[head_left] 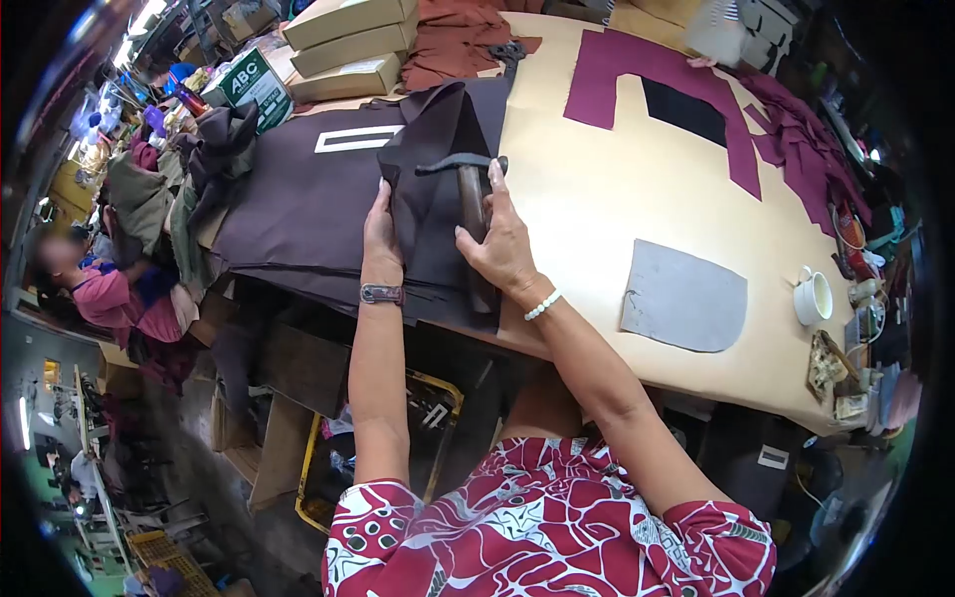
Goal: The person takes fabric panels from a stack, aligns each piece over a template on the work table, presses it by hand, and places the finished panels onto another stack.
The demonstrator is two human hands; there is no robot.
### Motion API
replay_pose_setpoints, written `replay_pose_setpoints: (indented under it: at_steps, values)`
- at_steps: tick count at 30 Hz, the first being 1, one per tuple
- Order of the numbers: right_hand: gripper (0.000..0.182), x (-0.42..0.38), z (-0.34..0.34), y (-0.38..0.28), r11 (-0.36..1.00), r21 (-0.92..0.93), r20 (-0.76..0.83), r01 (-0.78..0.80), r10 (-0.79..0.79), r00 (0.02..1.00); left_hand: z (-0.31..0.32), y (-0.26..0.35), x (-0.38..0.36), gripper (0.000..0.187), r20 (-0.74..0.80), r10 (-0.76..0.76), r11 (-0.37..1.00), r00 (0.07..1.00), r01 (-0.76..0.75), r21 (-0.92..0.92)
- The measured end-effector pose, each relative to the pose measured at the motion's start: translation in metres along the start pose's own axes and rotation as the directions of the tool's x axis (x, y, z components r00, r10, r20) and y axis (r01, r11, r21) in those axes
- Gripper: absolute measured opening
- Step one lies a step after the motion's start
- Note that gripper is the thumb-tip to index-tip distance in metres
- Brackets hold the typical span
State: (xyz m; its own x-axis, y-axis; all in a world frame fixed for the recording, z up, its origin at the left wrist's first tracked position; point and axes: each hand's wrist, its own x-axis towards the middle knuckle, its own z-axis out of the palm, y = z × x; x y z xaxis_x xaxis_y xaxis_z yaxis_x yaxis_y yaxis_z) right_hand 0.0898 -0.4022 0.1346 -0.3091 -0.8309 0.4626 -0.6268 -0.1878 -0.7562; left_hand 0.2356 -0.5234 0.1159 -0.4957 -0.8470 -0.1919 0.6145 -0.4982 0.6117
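My left hand (381, 237) is at the edge of a dark fabric piece (426, 129), its fingers closed along a raised fold. Part of those fingers is hidden by the cloth. My right hand (502, 244) is around the wooden handle of a hammer (472, 194), thumb on one side and fingers on the other. The hammer's dark, curved metal head points away from me, over the cloth. Beneath both hands lies a stack of dark fabric (288, 214), with a white rectangular frame (358, 138) on top.
On the cream table (567, 199) lie a grey rounded template (686, 297), maroon cloth (597, 80) and a white mug (812, 297). Scissors (507, 50) and cardboard boxes (348, 50) are at the back. A person in pink (129, 298) sits left; another person's hand (702, 63) is opposite.
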Motion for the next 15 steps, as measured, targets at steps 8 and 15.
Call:
replay_pose_setpoints:
  at_steps: [8,15]
  values:
    - [0.080,-0.005,0.012,0.007,0.975,-0.166,0.029,-0.149,0.156,0.987,0.025,0.014,-0.032,0.046,0.121,0.360,0.889,0.925,-0.380,0.257]
    - [0.093,0.011,-0.030,-0.009,0.841,0.472,-0.033,-0.264,0.316,0.948,0.068,-0.011,-0.059,0.028,0.400,0.234,0.352,0.886,-0.461,0.814]
